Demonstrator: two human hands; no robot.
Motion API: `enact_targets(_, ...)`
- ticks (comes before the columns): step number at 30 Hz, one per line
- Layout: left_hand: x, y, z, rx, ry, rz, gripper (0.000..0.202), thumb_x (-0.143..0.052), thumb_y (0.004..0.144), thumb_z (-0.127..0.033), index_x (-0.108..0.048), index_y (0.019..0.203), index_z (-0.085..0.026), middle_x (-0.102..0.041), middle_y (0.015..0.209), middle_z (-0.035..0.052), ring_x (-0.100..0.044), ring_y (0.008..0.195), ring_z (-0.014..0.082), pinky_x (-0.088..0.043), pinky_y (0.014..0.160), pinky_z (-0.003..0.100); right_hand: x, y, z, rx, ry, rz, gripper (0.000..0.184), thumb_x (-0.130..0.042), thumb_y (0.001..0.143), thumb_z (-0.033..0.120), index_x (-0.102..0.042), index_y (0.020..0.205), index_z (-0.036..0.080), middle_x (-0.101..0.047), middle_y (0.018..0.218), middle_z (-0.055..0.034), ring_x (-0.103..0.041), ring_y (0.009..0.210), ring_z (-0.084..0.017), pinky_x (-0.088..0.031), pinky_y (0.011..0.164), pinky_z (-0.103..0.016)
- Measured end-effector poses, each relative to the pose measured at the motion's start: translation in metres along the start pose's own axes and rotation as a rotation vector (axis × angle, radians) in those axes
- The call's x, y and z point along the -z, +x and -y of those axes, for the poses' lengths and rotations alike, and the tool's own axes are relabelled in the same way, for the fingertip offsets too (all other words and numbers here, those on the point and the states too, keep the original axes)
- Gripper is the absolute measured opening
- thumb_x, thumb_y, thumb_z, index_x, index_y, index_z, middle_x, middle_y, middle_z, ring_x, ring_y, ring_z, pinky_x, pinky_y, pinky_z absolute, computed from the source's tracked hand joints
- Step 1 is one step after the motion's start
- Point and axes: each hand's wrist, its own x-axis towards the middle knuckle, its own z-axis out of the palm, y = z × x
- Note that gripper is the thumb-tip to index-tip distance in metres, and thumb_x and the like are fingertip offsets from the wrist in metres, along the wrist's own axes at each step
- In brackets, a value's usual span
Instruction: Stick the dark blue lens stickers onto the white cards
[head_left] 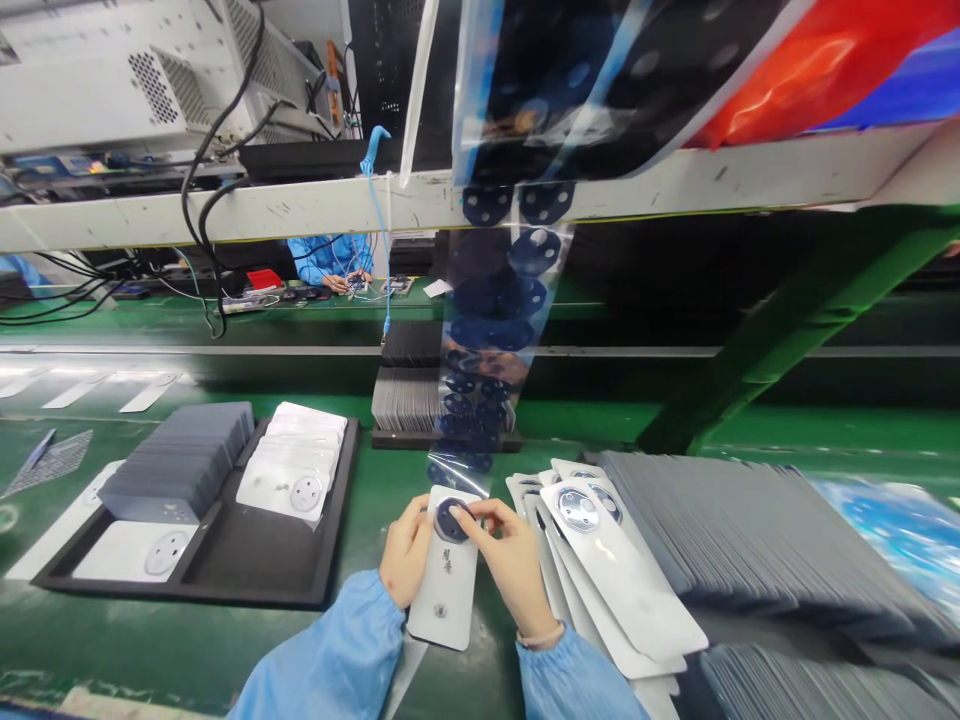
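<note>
A white phone back cover [444, 600] with dark lettering lies in front of me on the green bench. My left hand [406, 555] grips its upper left edge. On the cover's round camera area sits a dark round film sticker [448, 521] with small holes. Thumb and forefinger of my right hand [514, 568] are closed at the right edge of that sticker, pressed against the cover. Just beyond the cover, a clear strip of dark round stickers [491, 330] hangs down from the shelf. Fanned white covers [622, 580] lie to the right of my right hand.
Long rows of grey-edged panels [757, 530] stand at the right. A black divided tray [259, 560] with white and grey panels sits at the left, and another panel stack [405, 400] stands behind. A shelf beam [300, 208] crosses above. Another person's hands [349, 283] work across the bench.
</note>
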Motion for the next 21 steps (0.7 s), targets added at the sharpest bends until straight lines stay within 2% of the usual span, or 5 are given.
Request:
enact_targets(7, -0.0006, -0.0012, 0.0046, -0.003, 0.025, -0.012, 0.037, -0.04, 0.093, -0.044, -0.057, 0.116, -0.02, -0.072, 0.079, 0.0016, -0.057, 0.06, 0.0149, -0.04, 0.054, 0.023, -0.0001, -0.0002, -0.0003, 0.0, 0.013, 0.041, 0.027, -0.076, 0.067, 0.047, -0.069, 0.069, 0.02, -0.063, 0.067, -0.0014, -0.046, 0.063, -0.017, -0.039, 0.063, -0.031)
enact_targets(21, -0.0021, -0.0014, 0.0083, -0.005, -0.035, -0.004, 0.036, -0.041, 0.094, -0.044, -0.057, 0.114, -0.019, -0.072, 0.084, 0.003, -0.062, 0.068, 0.0165, -0.043, 0.059, 0.024, -0.0009, -0.0026, 0.0072, -0.021, 0.048, 0.045, 0.028, -0.077, 0.065, 0.046, -0.069, 0.069, 0.02, -0.065, 0.067, -0.0021, -0.05, 0.064, -0.018, -0.043, 0.064, -0.032)
